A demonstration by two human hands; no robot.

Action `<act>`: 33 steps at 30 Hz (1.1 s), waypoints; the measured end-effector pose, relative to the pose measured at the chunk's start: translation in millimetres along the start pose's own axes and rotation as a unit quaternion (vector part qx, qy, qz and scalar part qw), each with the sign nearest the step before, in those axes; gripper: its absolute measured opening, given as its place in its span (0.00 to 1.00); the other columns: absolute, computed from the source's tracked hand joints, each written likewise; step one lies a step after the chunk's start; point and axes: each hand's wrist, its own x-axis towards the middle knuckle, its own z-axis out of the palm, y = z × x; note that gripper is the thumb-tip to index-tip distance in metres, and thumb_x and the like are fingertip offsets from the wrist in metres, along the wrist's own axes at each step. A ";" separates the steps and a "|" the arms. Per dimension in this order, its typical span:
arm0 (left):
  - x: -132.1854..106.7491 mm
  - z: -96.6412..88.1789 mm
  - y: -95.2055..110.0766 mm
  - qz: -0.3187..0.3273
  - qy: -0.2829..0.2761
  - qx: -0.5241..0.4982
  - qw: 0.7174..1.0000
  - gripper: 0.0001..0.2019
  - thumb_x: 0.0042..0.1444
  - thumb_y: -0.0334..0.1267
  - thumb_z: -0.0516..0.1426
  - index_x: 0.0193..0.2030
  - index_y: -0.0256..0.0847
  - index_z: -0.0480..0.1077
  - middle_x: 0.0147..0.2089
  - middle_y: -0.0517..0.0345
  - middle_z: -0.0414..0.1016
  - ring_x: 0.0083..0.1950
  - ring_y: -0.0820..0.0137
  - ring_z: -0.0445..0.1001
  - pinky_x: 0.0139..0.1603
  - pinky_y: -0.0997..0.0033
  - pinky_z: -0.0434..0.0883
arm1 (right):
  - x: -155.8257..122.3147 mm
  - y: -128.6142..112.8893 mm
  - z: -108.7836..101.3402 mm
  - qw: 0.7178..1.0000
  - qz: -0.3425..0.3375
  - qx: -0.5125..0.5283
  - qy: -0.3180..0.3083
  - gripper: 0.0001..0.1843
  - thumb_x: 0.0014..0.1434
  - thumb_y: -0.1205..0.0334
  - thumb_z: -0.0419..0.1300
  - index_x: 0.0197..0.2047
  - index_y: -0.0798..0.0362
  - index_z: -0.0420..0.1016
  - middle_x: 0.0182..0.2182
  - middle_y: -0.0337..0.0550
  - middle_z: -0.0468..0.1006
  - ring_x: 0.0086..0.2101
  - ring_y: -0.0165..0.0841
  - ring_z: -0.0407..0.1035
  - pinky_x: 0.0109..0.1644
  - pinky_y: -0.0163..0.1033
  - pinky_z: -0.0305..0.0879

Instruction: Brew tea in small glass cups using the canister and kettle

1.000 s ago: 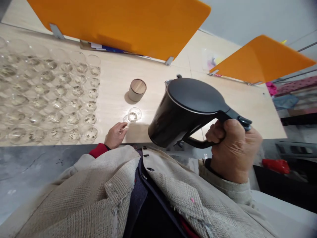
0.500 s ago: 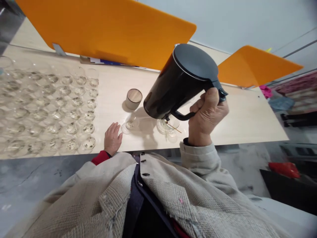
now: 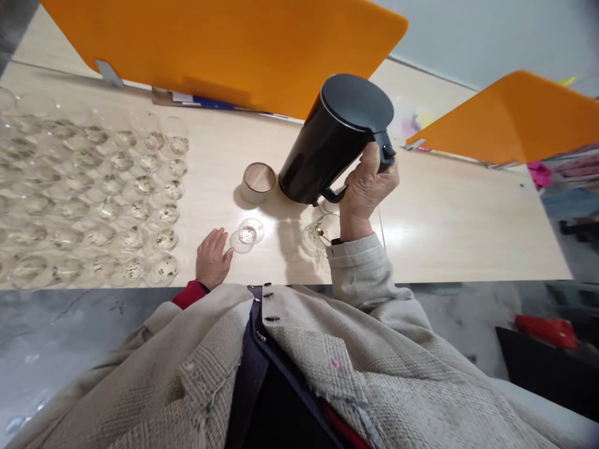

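Kettle (image 3: 322,140) is gripped in right hand (image 3: 368,190); left hand (image 3: 214,257), released, is laid on table (image 3: 449,243) beside glass cup (image 3: 248,234).

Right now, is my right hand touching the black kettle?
Touching. The head view shows your right hand closed around the handle of the black kettle.

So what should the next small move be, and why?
Perhaps seat the kettle squarely on the table before the right grip loosens: that grip holds the handle, a round container appears close beside the kettle, and table contact can't be confirmed.
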 end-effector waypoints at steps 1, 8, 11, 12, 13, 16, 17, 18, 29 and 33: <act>-0.1 -0.6 0.9 -0.003 -0.001 0.000 1.000 0.23 0.71 0.47 0.53 0.67 0.40 0.72 0.71 0.41 0.74 0.75 0.51 0.69 0.72 0.46 0.67 | 0.4 0.5 2.5 1.000 0.011 -0.004 -0.005 0.22 0.73 0.38 0.53 0.38 0.48 0.68 0.34 0.36 0.72 0.31 0.28 0.74 0.25 0.31 0.64; -2.2 -2.4 3.5 -0.019 -0.007 -0.008 1.000 0.24 0.71 0.49 0.53 0.68 0.40 0.72 0.71 0.40 0.74 0.75 0.51 0.68 0.72 0.46 0.66 | 3.1 20.8 16.6 1.000 0.020 -0.014 -0.002 0.22 0.72 0.38 0.54 0.36 0.48 0.65 0.30 0.31 0.68 0.27 0.26 0.70 0.24 0.30 0.60; -2.8 -2.3 3.7 -0.018 -0.003 -0.007 1.000 0.25 0.72 0.50 0.52 0.68 0.39 0.71 0.71 0.39 0.74 0.75 0.50 0.69 0.72 0.47 0.67 | 5.7 35.0 20.4 0.999 -0.001 0.004 0.048 0.21 0.71 0.41 0.57 0.34 0.47 0.63 0.25 0.27 0.62 0.22 0.24 0.62 0.23 0.31 0.56; -2.9 -2.2 3.7 -0.017 -0.001 -0.006 1.000 0.25 0.73 0.50 0.52 0.68 0.39 0.71 0.71 0.39 0.75 0.75 0.50 0.69 0.71 0.47 0.67 | 6.2 38.4 20.5 0.998 -0.006 0.006 0.066 0.21 0.70 0.42 0.59 0.33 0.47 0.62 0.24 0.26 0.61 0.20 0.24 0.59 0.23 0.32 0.56; -2.9 -2.1 3.6 -0.017 0.000 -0.004 1.000 0.25 0.73 0.51 0.51 0.68 0.39 0.71 0.70 0.39 0.75 0.75 0.50 0.69 0.71 0.47 0.67 | 6.5 41.1 19.7 0.997 -0.009 0.008 0.080 0.20 0.69 0.43 0.60 0.32 0.47 0.62 0.23 0.26 0.60 0.19 0.24 0.57 0.23 0.33 0.55; -2.2 -2.0 3.0 -0.019 -0.002 -0.004 1.000 0.26 0.73 0.52 0.51 0.68 0.40 0.71 0.70 0.39 0.75 0.75 0.50 0.69 0.71 0.46 0.67 | 6.2 44.6 12.8 0.996 0.000 0.016 0.083 0.19 0.68 0.44 0.60 0.32 0.46 0.62 0.22 0.25 0.61 0.18 0.24 0.56 0.23 0.35 0.55; -1.9 -2.0 2.8 -0.020 -0.002 -0.006 1.000 0.26 0.73 0.53 0.51 0.68 0.40 0.71 0.71 0.39 0.75 0.75 0.50 0.69 0.72 0.46 0.67 | 5.8 44.7 9.7 0.997 0.006 0.014 0.078 0.19 0.68 0.44 0.59 0.32 0.46 0.63 0.21 0.25 0.61 0.18 0.24 0.57 0.24 0.35 0.55; -1.5 -2.1 2.6 -0.020 -0.001 -0.007 1.000 0.26 0.73 0.53 0.51 0.68 0.41 0.71 0.71 0.39 0.75 0.74 0.50 0.69 0.72 0.45 0.66 | 5.2 44.3 6.6 0.997 0.013 0.010 0.070 0.20 0.68 0.43 0.59 0.32 0.46 0.63 0.21 0.24 0.60 0.18 0.25 0.57 0.24 0.34 0.56; 3.9 -5.6 3.0 -0.019 -0.009 -0.018 1.000 0.26 0.73 0.53 0.52 0.68 0.41 0.71 0.72 0.38 0.73 0.75 0.48 0.68 0.74 0.42 0.63 | -0.8 43.0 -9.7 0.999 0.031 -0.018 0.027 0.19 0.70 0.40 0.58 0.39 0.46 0.62 0.28 0.28 0.63 0.27 0.26 0.68 0.31 0.32 0.65; 5.4 -5.2 1.7 -0.019 -0.012 -0.032 0.999 0.26 0.73 0.53 0.51 0.68 0.41 0.71 0.72 0.39 0.72 0.76 0.47 0.66 0.75 0.41 0.62 | -0.8 48.5 -18.4 0.999 0.022 -0.048 0.009 0.19 0.70 0.40 0.60 0.42 0.48 0.66 0.33 0.32 0.68 0.34 0.27 0.73 0.37 0.35 0.72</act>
